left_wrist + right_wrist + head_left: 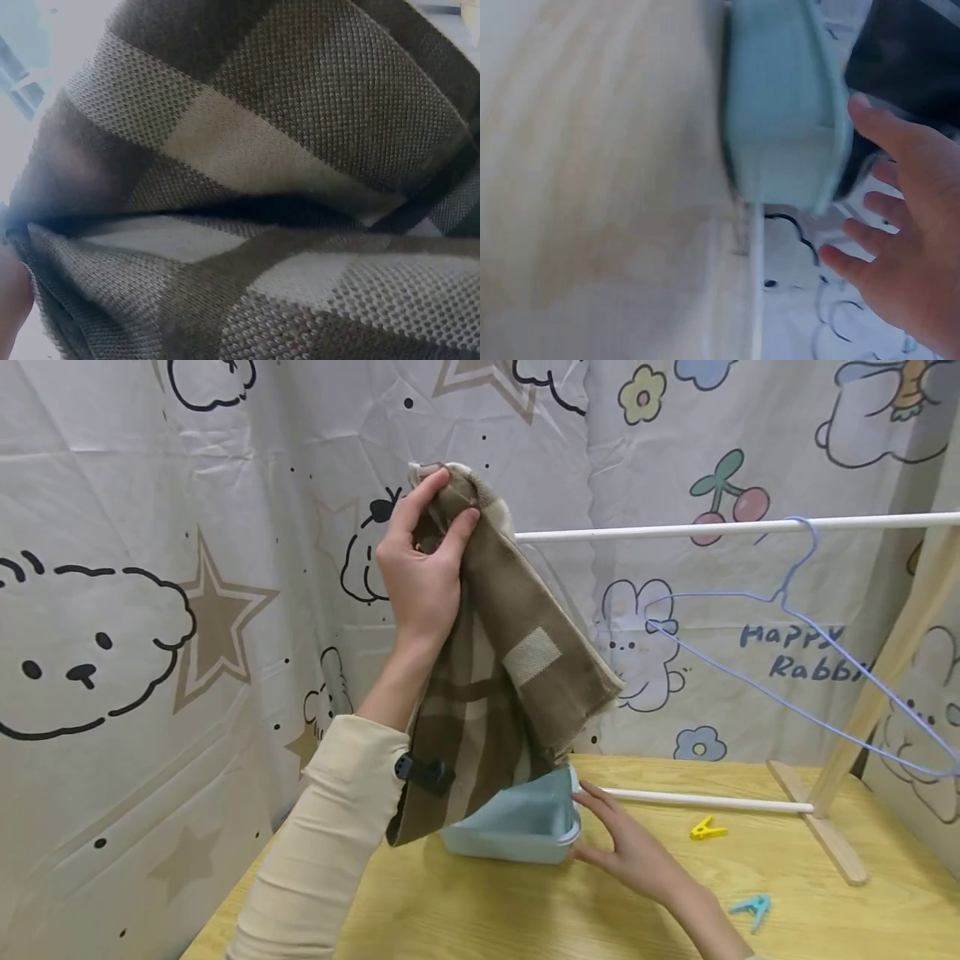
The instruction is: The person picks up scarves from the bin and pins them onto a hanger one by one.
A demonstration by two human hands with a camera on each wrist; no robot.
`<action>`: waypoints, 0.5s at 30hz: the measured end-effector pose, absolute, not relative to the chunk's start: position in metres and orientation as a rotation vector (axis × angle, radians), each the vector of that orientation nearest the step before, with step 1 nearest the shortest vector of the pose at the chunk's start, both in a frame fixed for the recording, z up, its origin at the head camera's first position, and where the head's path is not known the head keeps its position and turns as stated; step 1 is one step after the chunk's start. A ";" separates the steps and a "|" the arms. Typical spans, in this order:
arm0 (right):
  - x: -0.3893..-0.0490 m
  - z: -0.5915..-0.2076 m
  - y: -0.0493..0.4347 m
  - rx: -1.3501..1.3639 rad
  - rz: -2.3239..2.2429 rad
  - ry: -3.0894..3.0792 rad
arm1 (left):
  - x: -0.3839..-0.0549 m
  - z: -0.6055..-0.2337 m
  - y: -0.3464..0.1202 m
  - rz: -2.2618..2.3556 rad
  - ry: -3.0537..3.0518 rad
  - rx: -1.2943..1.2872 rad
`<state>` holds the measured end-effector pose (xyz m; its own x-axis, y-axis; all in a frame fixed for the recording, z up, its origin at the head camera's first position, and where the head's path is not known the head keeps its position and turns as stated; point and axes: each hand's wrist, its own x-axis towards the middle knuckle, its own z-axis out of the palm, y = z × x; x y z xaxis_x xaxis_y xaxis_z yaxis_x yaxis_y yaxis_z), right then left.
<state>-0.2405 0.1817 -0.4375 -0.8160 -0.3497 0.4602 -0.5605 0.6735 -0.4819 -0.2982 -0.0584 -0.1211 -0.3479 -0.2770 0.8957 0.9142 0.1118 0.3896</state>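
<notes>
My left hand (422, 572) is raised and pinches the top of a brown and beige checked cloth (487, 610) between thumb and fingers. The cloth hangs down in folds, its lower edge partly covering a light blue plastic tub (517, 849). In the left wrist view the folded checked fabric (262, 142) fills nearly everything. My right hand (633, 843) is at the tub's right end with fingers spread. From the right wrist view, the hand (919, 232) has its fingers loosely extended beside the rim of the tub (780, 97); whether a fingertip touches it, I cannot tell.
A white rail (600, 533) on a wooden stand (877, 693) carries a blue wire hanger (780, 597). A lower white bar (712, 800) runs behind the tub. On the wooden table (600, 910) lie a yellow clothespin (707, 829) and a turquoise clothespin (753, 907). Printed curtains surround the table.
</notes>
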 end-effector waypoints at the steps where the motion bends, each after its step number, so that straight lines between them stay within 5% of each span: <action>1: -0.239 -0.433 0.185 0.728 0.883 -2.559 | -0.296 -0.119 -0.059 -1.474 -1.345 -0.687; 15: -0.221 -0.354 0.255 0.601 0.675 -2.359 | -0.259 -0.117 -0.067 -1.640 -1.266 -0.611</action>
<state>-0.2209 0.2546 -0.3544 -0.7139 -0.2493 0.6543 -0.5575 0.7677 -0.3158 -0.2588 -0.0667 -0.1165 -0.4309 -0.3738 0.8213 0.8892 -0.0210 0.4570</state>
